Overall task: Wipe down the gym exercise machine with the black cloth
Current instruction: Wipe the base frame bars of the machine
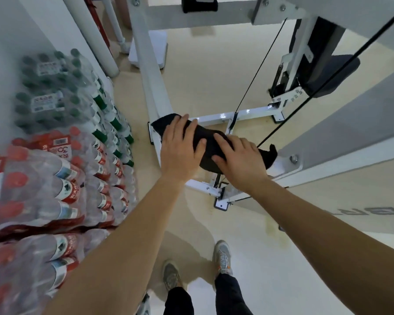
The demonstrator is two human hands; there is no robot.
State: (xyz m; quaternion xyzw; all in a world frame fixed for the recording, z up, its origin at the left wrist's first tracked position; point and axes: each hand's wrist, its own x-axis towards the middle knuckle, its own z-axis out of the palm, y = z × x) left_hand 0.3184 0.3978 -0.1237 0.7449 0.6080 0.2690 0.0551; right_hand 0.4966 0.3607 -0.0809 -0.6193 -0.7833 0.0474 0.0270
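below me, past my shoes (222,258), my left hand (182,151) and right hand (241,162) lie flat, fingers straight, pressing the black cloth (208,144) onto a white bar of the gym machine (350,137), gripping nothing. i judge the wiping partway: base rails (253,113), upright (152,83) and seat pad (332,73) look undone. bottle packs (55,183) crowd the left; thin cables (255,75) cross just ahead.
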